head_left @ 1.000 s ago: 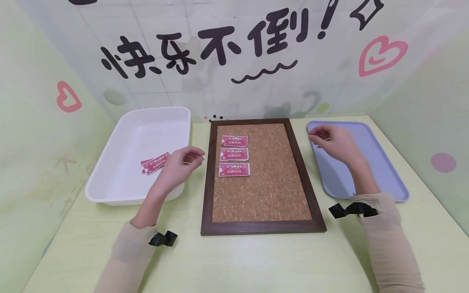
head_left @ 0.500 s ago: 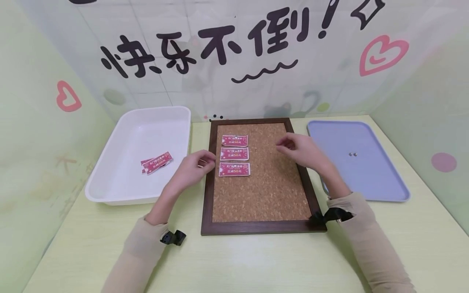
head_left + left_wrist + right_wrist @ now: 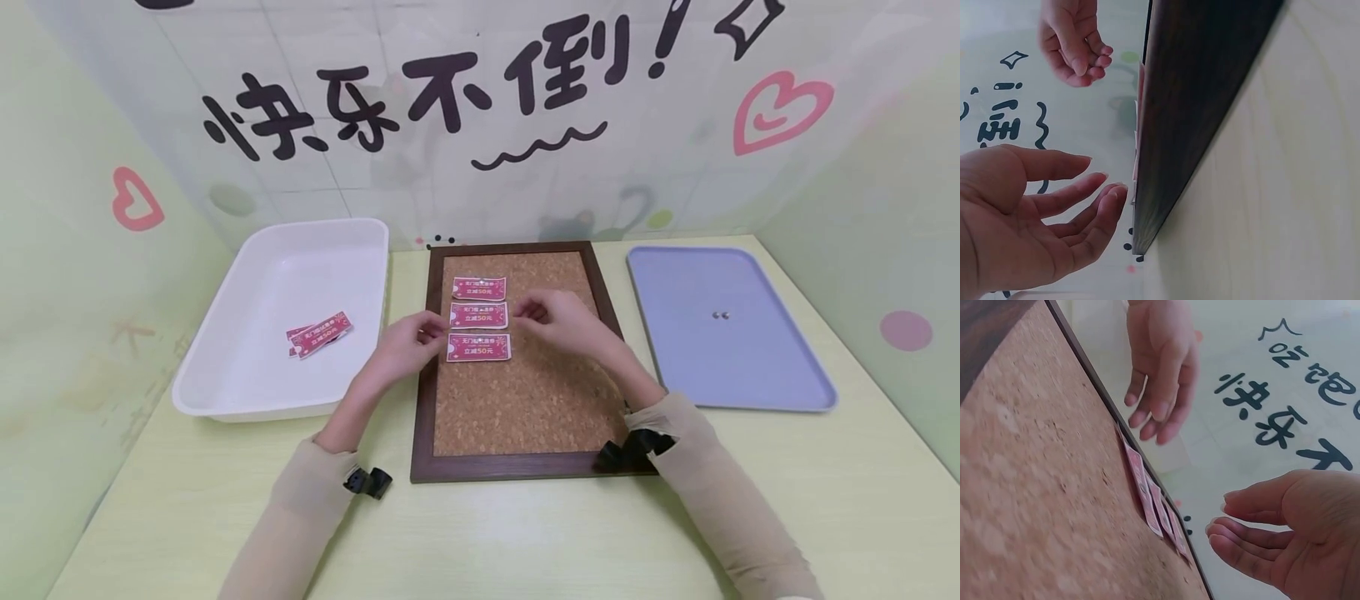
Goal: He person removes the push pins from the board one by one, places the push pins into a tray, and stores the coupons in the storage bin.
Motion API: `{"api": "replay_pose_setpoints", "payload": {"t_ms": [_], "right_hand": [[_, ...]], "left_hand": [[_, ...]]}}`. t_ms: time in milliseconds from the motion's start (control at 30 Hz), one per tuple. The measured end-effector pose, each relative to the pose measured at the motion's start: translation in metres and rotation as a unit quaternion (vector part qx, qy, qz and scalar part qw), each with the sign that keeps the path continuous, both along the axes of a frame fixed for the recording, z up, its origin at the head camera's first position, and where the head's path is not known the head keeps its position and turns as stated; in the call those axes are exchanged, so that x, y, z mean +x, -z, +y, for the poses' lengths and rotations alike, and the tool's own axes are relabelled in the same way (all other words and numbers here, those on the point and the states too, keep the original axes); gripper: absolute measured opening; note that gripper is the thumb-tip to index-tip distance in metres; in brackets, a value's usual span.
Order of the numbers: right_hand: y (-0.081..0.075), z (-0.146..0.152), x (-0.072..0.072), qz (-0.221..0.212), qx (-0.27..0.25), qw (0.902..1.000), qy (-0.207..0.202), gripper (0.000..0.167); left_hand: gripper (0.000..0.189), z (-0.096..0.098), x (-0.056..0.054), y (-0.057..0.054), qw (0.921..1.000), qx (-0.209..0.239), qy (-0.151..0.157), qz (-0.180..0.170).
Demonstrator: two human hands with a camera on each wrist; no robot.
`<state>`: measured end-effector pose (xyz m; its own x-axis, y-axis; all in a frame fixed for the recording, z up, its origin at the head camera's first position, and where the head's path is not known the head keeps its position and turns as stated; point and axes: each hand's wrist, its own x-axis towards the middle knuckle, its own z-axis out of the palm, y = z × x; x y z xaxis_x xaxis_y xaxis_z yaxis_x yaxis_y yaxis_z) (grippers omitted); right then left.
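Note:
Three pink coupons, the top one [image 3: 480, 289], the middle one [image 3: 480, 316] and the bottom one [image 3: 478, 347], lie in a column on the left half of a cork board [image 3: 555, 408] with a dark wooden frame. Small pins show near their upper edges. My left hand [image 3: 405, 346] hovers over the frame's left side, fingertips close to the coupons' left ends. Over the cork, my right hand [image 3: 558, 321] has its fingertips beside the middle coupon's right end. Both wrist views show bent, loose fingers on the left hand [image 3: 1047, 212] and right hand [image 3: 1291, 531], holding nothing.
On the left stands a white tub [image 3: 225, 367] with a few more pink coupons [image 3: 321, 335] overlapping inside. A blue-purple tray [image 3: 750, 367] sits on the right, two small metallic pins [image 3: 721, 316] on it. A decorated wall [image 3: 420, 192] rises behind the table [image 3: 510, 542].
My right hand has moved left from over the tray to beside the coupons. My left hand has moved right, from the tub's edge to the frame's left side. The coupons stay put.

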<state>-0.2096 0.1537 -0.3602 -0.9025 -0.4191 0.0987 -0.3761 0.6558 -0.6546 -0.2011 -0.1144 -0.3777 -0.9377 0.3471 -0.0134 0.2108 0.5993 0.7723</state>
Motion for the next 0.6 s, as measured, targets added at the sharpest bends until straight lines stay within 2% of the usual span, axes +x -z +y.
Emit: {"api": "replay_pose_setpoints", "payload": {"t_ms": [200, 333, 600], "right_hand": [[0.005, -0.018, -0.002, -0.023, -0.002, 0.9995, -0.021, 0.011], [0.010, -0.027, -0.005, -0.041, 0.003, 0.9987, -0.030, 0.010], [0.021, -0.039, -0.012, -0.075, 0.023, 0.9966, -0.025, 0.012]], "left_hand": [[0.027, 0.004, -0.004, 0.003, 0.9996, -0.011, -0.011, -0.023], [0.029, 0.005, -0.006, 0.005, 0.9992, -0.015, -0.003, -0.036], [0.029, 0.005, -0.012, 0.010, 0.9989, -0.025, 0.012, -0.039]]}}
